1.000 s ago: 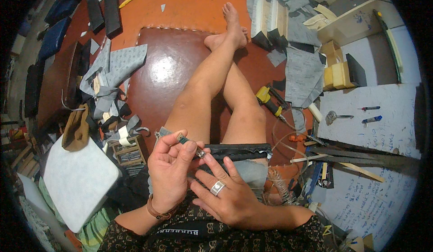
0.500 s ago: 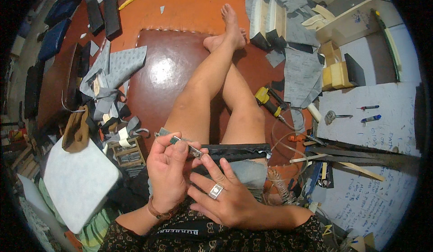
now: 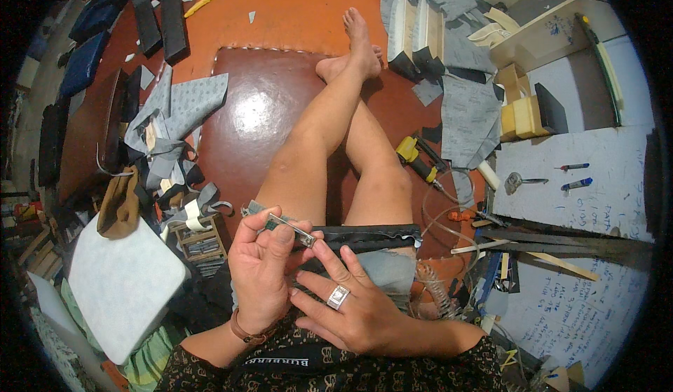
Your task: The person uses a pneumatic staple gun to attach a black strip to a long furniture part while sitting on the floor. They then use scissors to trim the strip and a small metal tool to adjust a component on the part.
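Note:
My left hand (image 3: 258, 280) pinches a small metal nail clipper (image 3: 304, 238) between its thumb and fingers. The clipper's front end meets the tip of a finger of my right hand (image 3: 361, 311). That right hand is open and palm down, its fingers apart, with a chunky silver ring (image 3: 338, 296) on one finger. Both hands are above my lap. Just beyond the left fingertips, a greyish scrap (image 3: 254, 208) is partly covered by them.
My crossed legs stretch over a brown padded sheet (image 3: 245, 139). A yellow-black air tool (image 3: 417, 159) with a hose lies to the right, near a marked white board (image 3: 561, 181). Leftward are grey fabric scraps (image 3: 196, 97), a white cushion (image 3: 126, 287) and a brown cloth piece (image 3: 118, 206).
The nail clipper has turned slightly in my left hand, and more of its metal lever shows. My right hand has barely moved.

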### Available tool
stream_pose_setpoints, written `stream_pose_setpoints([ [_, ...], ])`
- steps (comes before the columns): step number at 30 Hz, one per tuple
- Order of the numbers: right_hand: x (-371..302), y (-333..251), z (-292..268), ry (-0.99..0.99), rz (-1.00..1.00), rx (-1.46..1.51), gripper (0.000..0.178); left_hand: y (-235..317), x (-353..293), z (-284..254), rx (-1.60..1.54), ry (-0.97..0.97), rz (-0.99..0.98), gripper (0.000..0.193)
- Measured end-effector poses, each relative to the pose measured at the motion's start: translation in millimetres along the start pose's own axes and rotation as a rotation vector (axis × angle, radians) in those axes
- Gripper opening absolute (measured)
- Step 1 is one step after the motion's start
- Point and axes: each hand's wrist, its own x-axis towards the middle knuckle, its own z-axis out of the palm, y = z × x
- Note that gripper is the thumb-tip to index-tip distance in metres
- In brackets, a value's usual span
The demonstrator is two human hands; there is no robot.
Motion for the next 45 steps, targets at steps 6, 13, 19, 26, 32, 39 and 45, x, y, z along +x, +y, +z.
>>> stream_pose_setpoints([
  [6, 1.7, 1.1, -0.4, 0.011, -0.009, -0.024, 0.046, -0.8, 0.3, -0.4, 0.02, 0.007, 0.008, 0.037],
  [13, 2.5, 2.4, -0.6, -0.012, 0.009, -0.029, 0.048, -1.6, 0.7, 1.8, 0.009, 0.011, 0.01, 0.035],
  [19, 0.6, 2.4, 1.5, -0.043, 0.034, -0.041, 0.048, -6.9, 1.3, -0.4, 0.027, 0.028, 0.02, 0.033],
  [26, -2.9, 1.7, 5.7, -0.083, 0.02, -0.091, 0.047, -6.5, 2.4, -4.5, 0.047, 0.014, 0.016, 0.03],
  [32, 1.6, -2.7, -1.8, 0.071, 0.035, -0.238, 0.042, 1.6, 14.0, -5.0, -0.017, 0.092, 0.12, 0.031],
  [39, -34.0, 31.8, -30.1, 0.19, 0.529, 0.746, 0.037, 16.6, 25.7, -24.5, 0.043, 0.161, 0.144, 0.044],
  [45, -30.6, 58.0, -18.1, 0.518, 0.405, 1.189, 0.06, -4.0, 16.8, -17.4, 0.217, -0.067, 0.054, 0.038],
])
